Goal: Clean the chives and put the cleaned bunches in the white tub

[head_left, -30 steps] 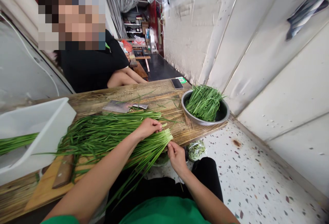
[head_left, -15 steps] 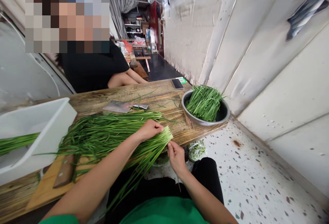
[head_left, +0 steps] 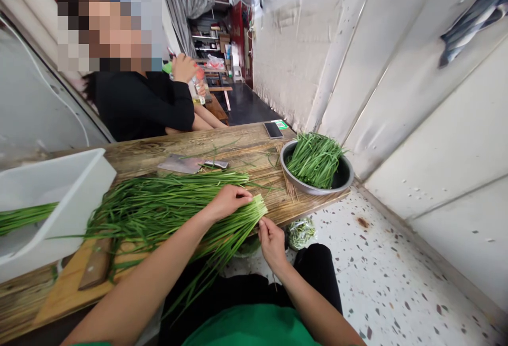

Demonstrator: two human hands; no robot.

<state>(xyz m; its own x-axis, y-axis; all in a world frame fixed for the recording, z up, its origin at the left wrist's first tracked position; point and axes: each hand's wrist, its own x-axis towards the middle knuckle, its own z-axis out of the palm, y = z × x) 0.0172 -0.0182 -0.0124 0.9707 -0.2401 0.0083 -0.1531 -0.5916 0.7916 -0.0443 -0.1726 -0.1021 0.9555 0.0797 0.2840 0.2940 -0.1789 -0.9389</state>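
A thick bundle of garlic chives (head_left: 170, 198) lies across the wooden table and a cutting board (head_left: 59, 288), pale cut ends to the right, some leaves hanging over the edge. My left hand (head_left: 230, 201) rests on the bundle near those ends, fingers closed on the stems. At the tips of the cut ends, my right hand (head_left: 272, 237) is closed in a pinch. A thin bamboo skewer (head_left: 275, 284) sticks out below that hand and appears held in it; most of it is hidden. Behind the bundle lies a cleaver (head_left: 182, 163); a wooden knife handle (head_left: 95, 269) shows at the left.
A metal basin (head_left: 283, 169) of chives stands at the table's right end, beside loose bamboo skewers (head_left: 291, 187) and a phone (head_left: 273, 129). On the left sits a white plastic bin (head_left: 85, 182) with chives. A person (head_left: 138, 102) sits across the table. A clear bag (head_left: 301, 232) is on the floor.
The seated person has raised a hand in front of their body. My hands stay nearly in place on the chives; the view has shifted slightly.
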